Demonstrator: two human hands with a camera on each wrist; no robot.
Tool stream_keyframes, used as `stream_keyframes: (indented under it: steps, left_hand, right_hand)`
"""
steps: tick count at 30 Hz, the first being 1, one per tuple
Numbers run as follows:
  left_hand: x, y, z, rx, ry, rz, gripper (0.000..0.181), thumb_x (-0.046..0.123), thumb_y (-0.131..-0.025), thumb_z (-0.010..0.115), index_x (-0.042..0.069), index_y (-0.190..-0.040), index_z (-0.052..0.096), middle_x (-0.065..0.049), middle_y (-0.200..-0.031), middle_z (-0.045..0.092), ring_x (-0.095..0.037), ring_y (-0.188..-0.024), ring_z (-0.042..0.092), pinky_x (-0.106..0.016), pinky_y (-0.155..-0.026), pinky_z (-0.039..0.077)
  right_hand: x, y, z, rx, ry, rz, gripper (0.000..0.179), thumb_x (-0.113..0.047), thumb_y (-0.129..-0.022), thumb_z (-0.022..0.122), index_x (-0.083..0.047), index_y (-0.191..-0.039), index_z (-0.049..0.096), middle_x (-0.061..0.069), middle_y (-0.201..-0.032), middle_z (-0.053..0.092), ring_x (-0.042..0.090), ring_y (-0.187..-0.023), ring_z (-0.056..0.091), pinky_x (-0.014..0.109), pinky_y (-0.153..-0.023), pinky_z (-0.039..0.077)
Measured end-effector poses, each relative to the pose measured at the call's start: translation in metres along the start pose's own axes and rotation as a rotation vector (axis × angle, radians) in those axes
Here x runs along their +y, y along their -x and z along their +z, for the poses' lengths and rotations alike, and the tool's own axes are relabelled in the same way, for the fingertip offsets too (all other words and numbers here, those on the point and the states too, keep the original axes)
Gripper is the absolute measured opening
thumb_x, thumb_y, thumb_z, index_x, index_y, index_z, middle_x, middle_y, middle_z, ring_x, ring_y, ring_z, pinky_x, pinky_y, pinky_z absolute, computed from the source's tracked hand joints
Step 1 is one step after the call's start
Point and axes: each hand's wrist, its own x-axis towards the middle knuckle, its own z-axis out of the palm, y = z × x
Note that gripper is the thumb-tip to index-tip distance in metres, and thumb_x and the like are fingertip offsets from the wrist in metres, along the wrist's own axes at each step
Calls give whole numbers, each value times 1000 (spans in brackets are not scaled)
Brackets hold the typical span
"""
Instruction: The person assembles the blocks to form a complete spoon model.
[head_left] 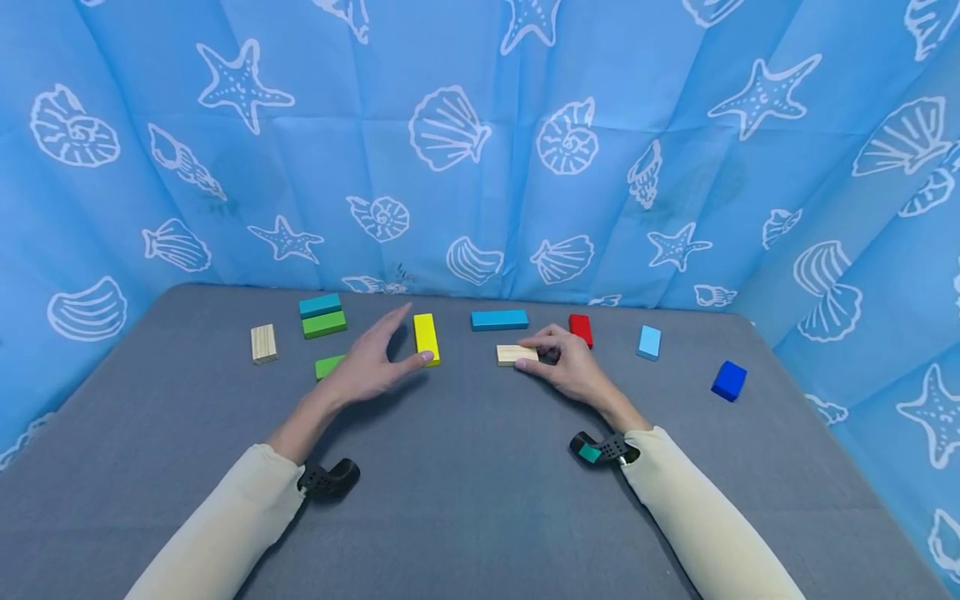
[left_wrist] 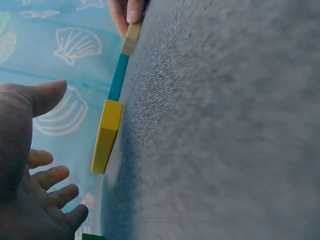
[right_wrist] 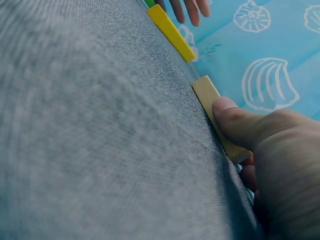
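Observation:
My right hand (head_left: 570,367) pinches a plain wooden block (head_left: 510,355) at its right end, between thumb and fingers. In the right wrist view the thumb presses along the side of this wooden block (right_wrist: 206,92), which lies low at the cloth. My left hand (head_left: 367,360) is spread beside an upright-looking yellow block (head_left: 425,333), its thumb tip overlapping it in the head view. The left wrist view shows a gap between the left hand (left_wrist: 45,195) and the yellow block (left_wrist: 106,137). A blue block (head_left: 499,320) lies just behind the wooden one.
Left lie another wooden block (head_left: 263,343), a teal block (head_left: 320,305), a green block (head_left: 325,324) and a second green block (head_left: 327,367), partly hidden. Right are red (head_left: 581,330), light blue (head_left: 648,342) and dark blue (head_left: 729,381) blocks. Behind the grey table (head_left: 480,500) hangs a patterned curtain (head_left: 315,150).

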Motion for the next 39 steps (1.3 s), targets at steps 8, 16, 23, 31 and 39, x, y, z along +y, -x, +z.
stream_keyframes:
  steps: [8,16,23,31,39]
  left_hand:
    - [3,-21,0,-55,-19,-18,108,49,-83,81,7,-162,20,-20,-166,21,-39,-151,21,-58,-118,22]
    - [-2,-36,-4,-143,-123,-93,116,52,-74,87,7,-161,25,-20,-164,26,-42,-150,21,-61,-117,21]
    - [-2,-42,-3,-135,-180,-75,104,48,-76,87,6,-157,36,-20,-159,34,-42,-146,27,-63,-116,20]
    - [-1,-38,-1,-88,-136,-81,101,46,-72,90,9,-154,43,-17,-156,38,-39,-144,31,-61,-115,23]
    - [22,-14,10,-65,-93,27,102,51,-67,92,13,-151,48,-13,-153,43,-36,-142,36,-63,-115,22]
  right_hand:
    - [1,0,0,1,4,-1,32,-19,-89,81,-7,-118,76,6,-107,64,20,-89,55,34,-76,47]
    - [2,0,0,-8,16,12,34,-21,-89,81,-8,-120,76,6,-109,64,20,-90,55,35,-77,47]
    - [3,0,0,-9,4,27,34,-21,-89,81,-8,-121,75,6,-110,64,21,-91,56,35,-78,47]
    - [2,-1,1,-13,9,39,34,-21,-89,81,-8,-120,75,6,-110,64,21,-92,56,36,-79,46]
    - [1,-2,1,-16,10,45,35,-20,-90,80,-7,-121,75,7,-110,64,22,-94,56,36,-80,47]
